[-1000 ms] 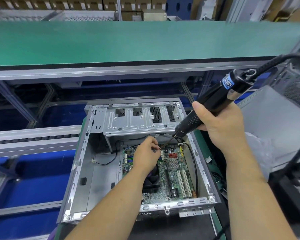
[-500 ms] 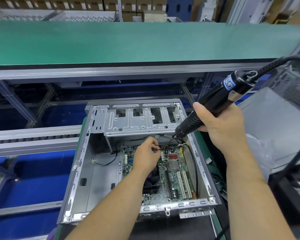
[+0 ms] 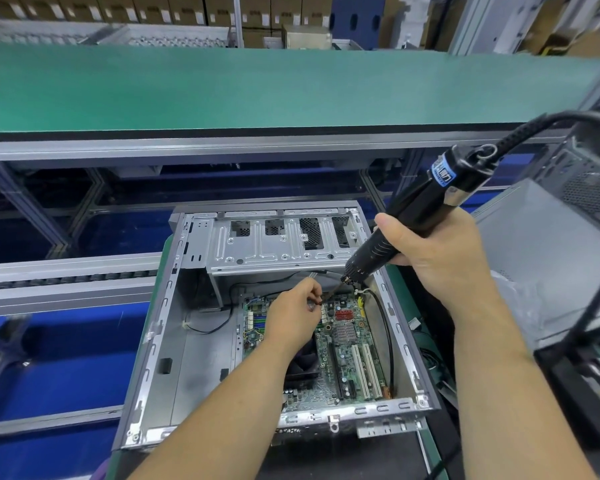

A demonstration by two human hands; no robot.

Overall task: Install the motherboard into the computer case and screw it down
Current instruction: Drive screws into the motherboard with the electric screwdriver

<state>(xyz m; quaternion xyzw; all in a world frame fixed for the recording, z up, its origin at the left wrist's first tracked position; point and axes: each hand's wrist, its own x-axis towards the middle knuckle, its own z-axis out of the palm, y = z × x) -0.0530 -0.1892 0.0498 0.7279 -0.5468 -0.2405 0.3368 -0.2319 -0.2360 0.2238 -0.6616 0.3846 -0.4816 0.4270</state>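
An open grey computer case (image 3: 160, 327) lies on its side in front of me. The green motherboard (image 3: 350, 344) sits in its right half, flat against the case floor. My right hand (image 3: 440, 261) grips a black electric screwdriver (image 3: 413, 216), which slants down to the left with its bit over the board's top edge. My left hand (image 3: 293, 318) is inside the case, its fingertips pinching something small at the bit's tip (image 3: 321, 301), probably a screw. My left hand and forearm hide the middle of the board and part of the black fan (image 3: 303, 367).
A silver drive cage (image 3: 278, 244) spans the far end of the case. A black cable (image 3: 385, 327) runs along the right wall. Another grey case (image 3: 548, 258) stands at the right. A green conveyor belt (image 3: 257, 84) runs behind, over blue flooring.
Almost nothing has moved. Both hands and the screwdriver hold the same pose, with only a slight shift of the view.
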